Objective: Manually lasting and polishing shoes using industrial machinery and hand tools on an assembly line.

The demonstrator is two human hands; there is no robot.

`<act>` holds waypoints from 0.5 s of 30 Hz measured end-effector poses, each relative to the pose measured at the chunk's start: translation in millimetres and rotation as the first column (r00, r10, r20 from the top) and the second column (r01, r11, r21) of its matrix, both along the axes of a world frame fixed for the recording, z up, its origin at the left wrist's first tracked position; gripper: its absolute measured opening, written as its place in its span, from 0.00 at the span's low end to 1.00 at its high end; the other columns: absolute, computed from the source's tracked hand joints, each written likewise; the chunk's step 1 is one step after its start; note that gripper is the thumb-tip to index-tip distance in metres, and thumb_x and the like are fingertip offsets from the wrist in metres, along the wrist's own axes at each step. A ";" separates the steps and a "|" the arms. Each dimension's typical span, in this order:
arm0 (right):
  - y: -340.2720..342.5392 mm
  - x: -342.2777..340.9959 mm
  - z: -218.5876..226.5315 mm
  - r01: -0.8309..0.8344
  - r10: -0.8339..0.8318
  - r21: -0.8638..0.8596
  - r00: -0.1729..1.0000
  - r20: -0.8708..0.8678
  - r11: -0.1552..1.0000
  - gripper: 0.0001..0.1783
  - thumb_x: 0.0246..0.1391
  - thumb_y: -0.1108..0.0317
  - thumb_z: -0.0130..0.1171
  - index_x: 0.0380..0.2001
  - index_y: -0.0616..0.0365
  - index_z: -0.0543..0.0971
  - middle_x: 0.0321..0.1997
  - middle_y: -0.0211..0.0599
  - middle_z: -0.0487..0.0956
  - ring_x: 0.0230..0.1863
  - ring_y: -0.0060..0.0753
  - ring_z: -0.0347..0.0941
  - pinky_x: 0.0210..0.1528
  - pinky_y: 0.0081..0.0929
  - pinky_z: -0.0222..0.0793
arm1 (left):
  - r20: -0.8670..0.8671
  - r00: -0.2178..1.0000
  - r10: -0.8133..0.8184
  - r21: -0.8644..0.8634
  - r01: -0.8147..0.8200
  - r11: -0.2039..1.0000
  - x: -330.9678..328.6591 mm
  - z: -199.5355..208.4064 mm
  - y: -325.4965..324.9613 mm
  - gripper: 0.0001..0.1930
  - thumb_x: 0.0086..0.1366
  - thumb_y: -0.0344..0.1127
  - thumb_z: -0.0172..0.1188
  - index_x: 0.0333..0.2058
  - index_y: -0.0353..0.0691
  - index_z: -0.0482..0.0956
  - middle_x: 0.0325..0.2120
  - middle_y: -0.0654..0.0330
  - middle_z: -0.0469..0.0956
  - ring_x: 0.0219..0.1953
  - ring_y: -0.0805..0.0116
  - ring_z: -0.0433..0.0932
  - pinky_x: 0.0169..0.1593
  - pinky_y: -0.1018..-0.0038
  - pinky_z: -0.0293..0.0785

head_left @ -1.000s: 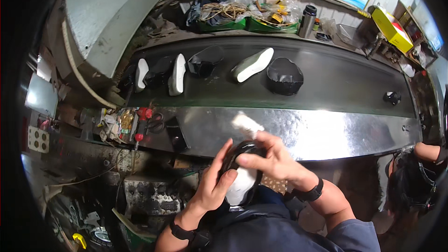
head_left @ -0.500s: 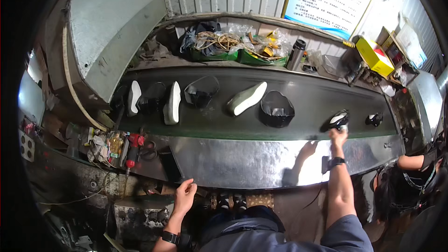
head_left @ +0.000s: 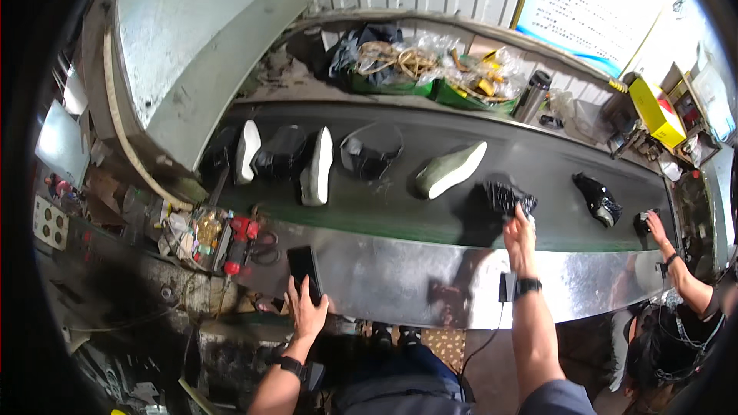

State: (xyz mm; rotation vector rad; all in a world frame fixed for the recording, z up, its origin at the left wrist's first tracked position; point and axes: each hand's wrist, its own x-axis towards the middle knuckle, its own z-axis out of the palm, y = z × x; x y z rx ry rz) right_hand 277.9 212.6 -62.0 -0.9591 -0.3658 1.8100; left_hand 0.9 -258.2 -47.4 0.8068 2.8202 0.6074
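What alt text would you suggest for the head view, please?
A person's right hand holds a shiny black piece over a dark belt, and the left hand is at a black phone. Three pale shoe-shaped forms lie on the belt.

L hand point(head_left: 307, 309) is covering the phone's point(head_left: 301, 261) lower end & R hand point(head_left: 520, 238) is hiding pt of the black upper point(head_left: 503, 194). Co-worker's hand point(head_left: 658, 229) is obscuring a dark item point(head_left: 641, 224), too sm. to ID. Poster point(head_left: 592, 15) is running off pic's top edge, R sleeve point(head_left: 557, 400) off the bottom.
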 end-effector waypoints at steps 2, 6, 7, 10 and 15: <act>-34.5 23.4 42.8 0.006 -0.010 0.083 0.999 0.045 0.996 0.14 0.58 0.69 0.67 0.46 0.48 0.76 0.46 0.26 0.79 0.47 0.24 0.73 0.48 0.30 0.68 | -0.098 0.995 -0.023 -0.021 0.021 1.000 -1.4 2.0 6.7 0.41 0.56 0.44 0.72 0.66 0.42 0.64 0.69 0.39 0.54 0.68 0.33 0.56 0.69 0.42 0.52; -108.3 112.7 43.7 -0.123 0.123 -0.029 0.992 -0.004 0.992 0.23 0.61 0.58 0.64 0.58 0.43 0.72 0.64 0.22 0.70 0.66 0.30 0.61 0.62 0.50 0.62 | -0.150 0.935 -0.322 0.172 0.346 0.922 9.7 -5.9 110.8 0.40 0.60 0.46 0.68 0.67 0.37 0.62 0.68 0.37 0.56 0.67 0.34 0.57 0.68 0.44 0.54; -132.4 123.2 42.3 -0.129 0.125 -0.081 0.991 -0.050 0.988 0.25 0.62 0.56 0.63 0.60 0.43 0.70 0.66 0.22 0.67 0.69 0.33 0.58 0.63 0.55 0.62 | -0.143 0.892 -0.429 0.262 0.452 0.853 14.0 -13.7 151.8 0.40 0.61 0.46 0.68 0.67 0.37 0.62 0.68 0.37 0.57 0.67 0.34 0.58 0.69 0.47 0.55; -213.0 112.1 79.8 -0.147 0.149 -0.049 0.988 0.035 0.988 0.26 0.66 0.51 0.56 0.62 0.46 0.67 0.62 0.30 0.70 0.61 0.38 0.67 0.64 0.68 0.63 | -0.043 0.844 -0.534 0.397 0.505 0.766 28.8 -30.9 254.9 0.41 0.62 0.45 0.67 0.68 0.36 0.59 0.68 0.35 0.57 0.68 0.34 0.58 0.70 0.50 0.56; -319.0 160.9 40.7 -0.258 0.254 0.004 0.952 0.173 0.966 0.39 0.63 0.56 0.62 0.73 0.42 0.58 0.72 0.37 0.65 0.73 0.45 0.59 0.66 0.78 0.58 | 0.036 0.828 -0.560 0.359 0.512 0.781 29.3 -55.5 382.3 0.47 0.56 0.46 0.71 0.70 0.41 0.57 0.68 0.27 0.50 0.69 0.30 0.54 0.70 0.47 0.54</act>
